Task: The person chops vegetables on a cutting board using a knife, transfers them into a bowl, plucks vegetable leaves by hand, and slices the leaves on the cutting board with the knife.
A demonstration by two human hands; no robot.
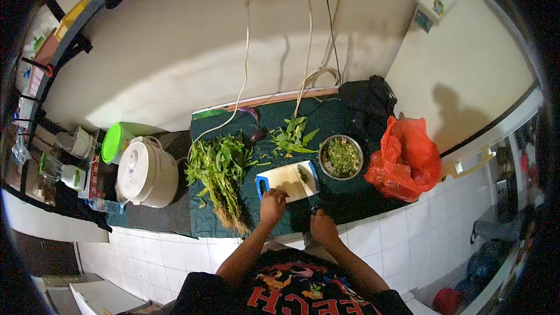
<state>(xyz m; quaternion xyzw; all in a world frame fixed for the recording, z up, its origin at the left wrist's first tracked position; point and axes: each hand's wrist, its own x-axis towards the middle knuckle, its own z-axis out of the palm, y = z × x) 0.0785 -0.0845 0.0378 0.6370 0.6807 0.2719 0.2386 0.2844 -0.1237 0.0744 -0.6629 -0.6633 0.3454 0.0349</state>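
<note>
My right hand point(324, 225) is wrapped around the dark handle of a kitchen knife point(304, 183), whose blade lies across the cutting board. The cutting board point(284, 176) is white with a blue rim. Chopped greens point(303, 175) sit on its right side, by the blade. Over the board's lower left edge, my left hand point(273, 205) has its fingers curled together; whatever they hold, if anything, is hidden. Just right of the board stands a metal bowl point(322, 166) filled with chopped greens point(342, 157).
Leafy greens with roots point(219, 169) lie left of the board, loose leaves point(293, 137) and an eggplant point(258, 135) behind it. A red plastic bag point(403, 160) sits right of the bowl. A rice cooker point(149, 172) stands far left. Cords point(247, 58) hang down the wall.
</note>
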